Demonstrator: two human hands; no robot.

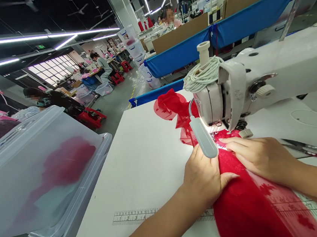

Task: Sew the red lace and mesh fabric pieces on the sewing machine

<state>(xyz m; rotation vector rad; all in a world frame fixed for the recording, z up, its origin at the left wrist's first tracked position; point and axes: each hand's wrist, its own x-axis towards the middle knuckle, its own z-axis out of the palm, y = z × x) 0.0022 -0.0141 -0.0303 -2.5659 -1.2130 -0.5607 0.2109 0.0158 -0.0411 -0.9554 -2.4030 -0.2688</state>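
Red sheer fabric with a lace pattern runs from the table's front edge up to the needle area of a white sewing machine. My left hand grips the fabric's left side, thumb lying over it; a small grey lamp hides some of its fingertips. My right hand pinches the fabric close to the presser foot, fingers pressed together on a pinkish edge. Behind the needle, more red fabric lies bunched on the white table.
Scissors lie right of my right hand. Ruler markings cross the table's front. At left stands a translucent plastic bin with red fabric inside. Blue cloth troughs hang beyond the table. People sit working in the background.
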